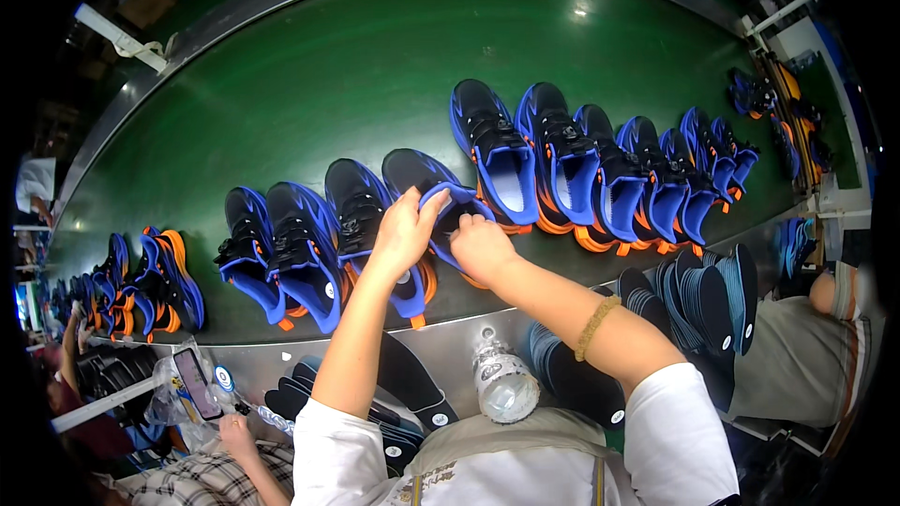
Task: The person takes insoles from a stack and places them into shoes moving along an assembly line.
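Observation:
A black and blue sneaker with an orange-edged sole [417, 169] lies on the green conveyor belt [309, 103] before me, its toe pointing away. At the left side of its opening, my left hand [405, 227] grips the blue-lined collar, thumb on the lining. Curled fingers of my right hand [483, 248] reach into the opening at its right; the shoe's edge and the hand hide whatever they pinch. Close to my left hand stands another sneaker [354, 189] of the same kind. A row of matching sneakers [497, 145] stands to the right, with pale insides showing.
Stacks of black and teal insoles [698, 300] lie at the near right, and more insoles [408, 375] at the near left. A transparent plastic bottle [506, 379] stands between them by the metal edge. At the lower left, another person's hand [239, 436] is near a phone [197, 384].

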### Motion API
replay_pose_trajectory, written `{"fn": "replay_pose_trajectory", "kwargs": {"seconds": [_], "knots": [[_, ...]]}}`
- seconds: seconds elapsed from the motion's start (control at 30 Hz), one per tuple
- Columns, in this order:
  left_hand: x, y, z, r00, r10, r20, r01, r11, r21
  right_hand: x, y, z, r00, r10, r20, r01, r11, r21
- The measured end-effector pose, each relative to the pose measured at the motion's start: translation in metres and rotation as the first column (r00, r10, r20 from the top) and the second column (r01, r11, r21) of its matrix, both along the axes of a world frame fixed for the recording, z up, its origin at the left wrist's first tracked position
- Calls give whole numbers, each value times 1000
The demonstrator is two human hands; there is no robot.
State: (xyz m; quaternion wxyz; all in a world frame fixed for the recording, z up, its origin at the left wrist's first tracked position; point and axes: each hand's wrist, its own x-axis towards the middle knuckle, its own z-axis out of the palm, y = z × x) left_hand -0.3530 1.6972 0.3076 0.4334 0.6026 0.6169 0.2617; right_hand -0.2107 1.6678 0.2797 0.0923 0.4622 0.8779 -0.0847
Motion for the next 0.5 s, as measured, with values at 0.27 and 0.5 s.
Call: {"fn": "replay_pose_trajectory", "kwargs": {"seconds": [0.27, 0.5], "knots": [[-1, -6, -3, 992, -31, -121, 38, 997, 61, -10, 14, -1, 871, 286, 400, -188, 945, -267], [1, -5, 1, 999, -36, 6, 35, 986, 163, -4, 21, -9, 705, 497, 506, -386, 868, -314]]}}
